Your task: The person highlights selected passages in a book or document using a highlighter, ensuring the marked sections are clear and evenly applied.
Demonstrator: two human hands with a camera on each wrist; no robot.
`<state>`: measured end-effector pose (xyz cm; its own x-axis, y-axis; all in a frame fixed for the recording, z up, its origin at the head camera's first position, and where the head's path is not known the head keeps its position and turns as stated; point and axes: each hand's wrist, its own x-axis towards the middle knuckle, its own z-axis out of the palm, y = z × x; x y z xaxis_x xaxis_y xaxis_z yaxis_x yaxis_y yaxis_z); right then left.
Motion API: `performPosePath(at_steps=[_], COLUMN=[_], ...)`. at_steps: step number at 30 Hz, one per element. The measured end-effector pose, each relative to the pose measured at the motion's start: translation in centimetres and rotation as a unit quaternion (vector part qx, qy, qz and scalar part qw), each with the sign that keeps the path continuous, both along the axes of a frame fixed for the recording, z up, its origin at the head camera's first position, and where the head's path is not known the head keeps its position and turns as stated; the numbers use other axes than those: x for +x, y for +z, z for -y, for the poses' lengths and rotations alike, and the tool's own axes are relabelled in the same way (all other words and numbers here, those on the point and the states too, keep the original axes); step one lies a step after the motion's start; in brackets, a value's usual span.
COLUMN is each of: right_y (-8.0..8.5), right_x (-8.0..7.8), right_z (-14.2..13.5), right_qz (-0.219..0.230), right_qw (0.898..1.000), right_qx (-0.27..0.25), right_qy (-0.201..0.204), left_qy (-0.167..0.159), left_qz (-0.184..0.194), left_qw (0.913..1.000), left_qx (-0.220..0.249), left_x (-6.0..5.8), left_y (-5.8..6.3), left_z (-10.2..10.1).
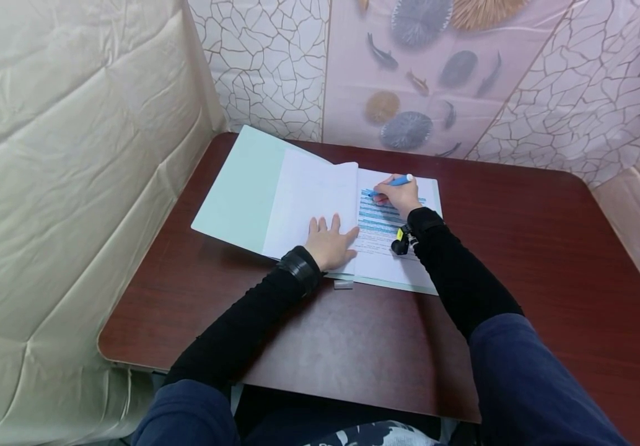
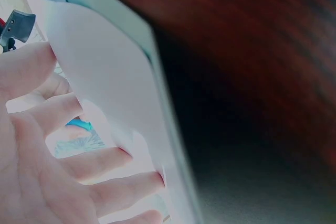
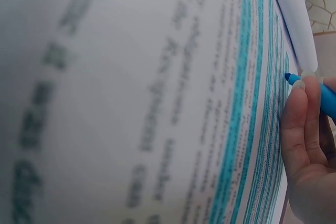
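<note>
An open booklet with a pale green cover (image 1: 241, 189) lies on the table. Its right page (image 1: 378, 263) carries printed lines, several of them striped blue in the upper part. My right hand (image 1: 400, 197) pinches a blue highlighter (image 1: 400, 181) near the page's top; in the right wrist view the highlighter's dark tip (image 3: 287, 76) is at the striped lines. With fingers spread, my left hand (image 1: 329, 246) rests on the white left page (image 1: 311, 198) beside the fold. The left wrist view shows the left hand (image 2: 58, 156) against the page's curved sheet.
A small grey piece (image 1: 344, 285) lies on the brown table (image 1: 520, 248) just below the booklet's near edge. Patterned cloth (image 1: 269, 62) hangs behind the table, and a cream padded cover (image 1: 74, 186) stands at the left.
</note>
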<state>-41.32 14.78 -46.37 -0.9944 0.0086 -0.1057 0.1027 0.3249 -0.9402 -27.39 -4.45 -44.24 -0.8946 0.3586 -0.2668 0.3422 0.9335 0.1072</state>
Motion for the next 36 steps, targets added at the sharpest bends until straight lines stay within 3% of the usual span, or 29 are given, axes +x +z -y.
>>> performPosePath(at_steps=[25, 36], right_y=[0.08, -0.24], right_x=[0.1, -0.26], right_z=[-0.54, -0.77], right_qz=[-0.007, 0.004], right_qw=[1.0, 1.0], right_qx=[-0.012, 0.011], right_qy=[-0.002, -0.008], left_qy=[0.0, 0.001], left_qz=[-0.01, -0.012], left_qw=[0.9999, 0.9998], left_qx=[0.011, 0.013], left_x=[0.06, 0.11], left_y=[-0.1, -0.18], left_z=[-0.01, 0.0])
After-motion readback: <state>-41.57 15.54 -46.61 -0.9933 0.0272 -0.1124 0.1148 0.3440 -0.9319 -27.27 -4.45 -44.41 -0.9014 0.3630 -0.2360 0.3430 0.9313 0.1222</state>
